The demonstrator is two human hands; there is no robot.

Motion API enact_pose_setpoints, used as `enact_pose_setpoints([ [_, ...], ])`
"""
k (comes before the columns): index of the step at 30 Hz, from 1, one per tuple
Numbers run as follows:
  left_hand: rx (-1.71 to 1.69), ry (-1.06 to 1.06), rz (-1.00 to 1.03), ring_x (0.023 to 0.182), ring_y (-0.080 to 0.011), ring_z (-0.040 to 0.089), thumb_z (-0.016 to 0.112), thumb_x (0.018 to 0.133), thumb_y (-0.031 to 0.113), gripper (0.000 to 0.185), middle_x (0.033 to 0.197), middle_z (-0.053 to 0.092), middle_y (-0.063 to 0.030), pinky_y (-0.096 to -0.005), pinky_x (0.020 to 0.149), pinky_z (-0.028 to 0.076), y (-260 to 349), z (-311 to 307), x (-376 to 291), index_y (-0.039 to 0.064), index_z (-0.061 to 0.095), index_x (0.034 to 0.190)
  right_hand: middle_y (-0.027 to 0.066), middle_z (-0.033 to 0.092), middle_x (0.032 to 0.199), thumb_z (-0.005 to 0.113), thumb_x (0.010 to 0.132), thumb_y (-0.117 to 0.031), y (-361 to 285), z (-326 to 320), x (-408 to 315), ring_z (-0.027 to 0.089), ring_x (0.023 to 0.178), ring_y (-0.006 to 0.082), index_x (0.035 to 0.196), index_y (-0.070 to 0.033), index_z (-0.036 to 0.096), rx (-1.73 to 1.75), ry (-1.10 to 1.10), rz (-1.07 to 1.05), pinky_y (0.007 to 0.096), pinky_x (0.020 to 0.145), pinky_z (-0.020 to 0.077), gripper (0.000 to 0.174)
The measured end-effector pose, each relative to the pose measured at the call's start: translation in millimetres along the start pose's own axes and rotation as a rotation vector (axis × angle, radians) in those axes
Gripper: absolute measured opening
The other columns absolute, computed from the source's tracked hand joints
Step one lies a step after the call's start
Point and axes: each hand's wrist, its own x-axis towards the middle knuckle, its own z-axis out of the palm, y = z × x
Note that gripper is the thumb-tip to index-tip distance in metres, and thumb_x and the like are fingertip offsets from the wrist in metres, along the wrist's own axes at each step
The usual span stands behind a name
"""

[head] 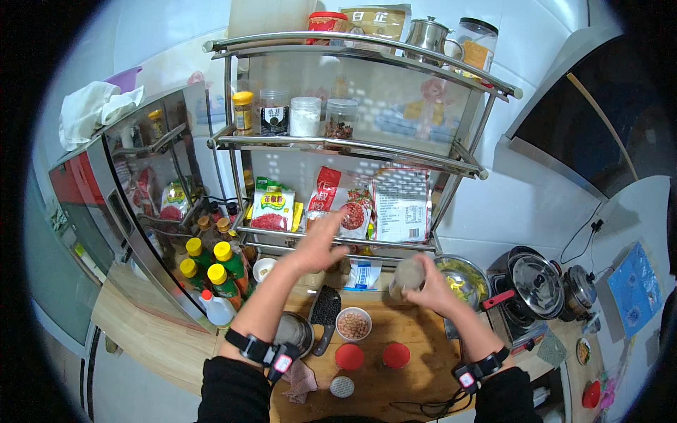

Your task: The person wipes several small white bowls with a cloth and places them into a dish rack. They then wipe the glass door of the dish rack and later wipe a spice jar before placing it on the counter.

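My right hand (431,288) grips a clear jar (408,275) over the back right of the wooden board. My left hand (317,246), fingers apart and holding nothing, is raised in front of the rack's lower shelf, by a red and white spice bag (355,209). On the board (433,349) are a white bowl of round, pale brown nuts or beans (354,324), two red lids (349,357) and a small pale round lid (342,387). A cleaver (325,312) with a dark textured blade lies left of the bowl, beside a round metal vessel (293,333).
A steel rack (349,145) with jars and bags stands behind the board. Yellow-capped bottles (217,273) crowd the left. At right are a metal bowl with yellow-green food (465,280) and a lidded pan (537,285) with a red handle. A pink cloth (300,382) lies front left.
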Motion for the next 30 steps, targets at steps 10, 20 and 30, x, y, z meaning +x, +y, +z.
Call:
enact_pose_setpoints([
  [10, -0.172, -0.754, -0.157, 0.11, -0.0341, 0.048, 0.056, 0.084, 0.032, 0.054, 0.12, 0.05, -0.0211, -0.0377, 0.094, 0.038, 8.2, 77.4, -56.7, 0.003, 0.04, 0.127, 0.0227, 0.05, 0.114, 0.076, 0.061, -0.028, 131.1, 78.7, -53.1, 0.05, 0.103, 0.0381, 0.116, -0.003, 0.033, -0.387, -0.48, 0.334, 0.0423, 0.086, 0.0423, 0.074],
  [20, -0.235, -0.24, 0.003, 0.109, -0.0317, 0.05, 0.058, 0.082, 0.021, 0.041, 0.116, 0.052, -0.0192, -0.0365, 0.092, 0.04, 24.3, 32.6, -28.1, 0.002, 0.048, 0.117, 0.0207, 0.051, 0.118, 0.076, 0.064, -0.037, 149.1, 86.1, -70.4, 0.051, 0.108, 0.0332, 0.125, -0.002, 0.032, -0.504, -0.731, 0.295, 0.0377, 0.089, 0.0415, 0.083],
  [30, 0.098, 0.561, 0.135, 0.118, -0.0356, 0.039, 0.057, 0.075, 0.007, 0.044, 0.124, 0.044, -0.0183, -0.0419, 0.099, 0.031, 30.6, -70.9, 56.4, 0.001, 0.045, 0.117, 0.0125, 0.063, 0.085, 0.06, 0.08, -0.029, -67.2, -21.3, 73.6, 0.062, 0.079, 0.0302, 0.111, -0.008, 0.05, -0.304, 0.13, -0.223, 0.0389, 0.069, 0.048, 0.039],
])
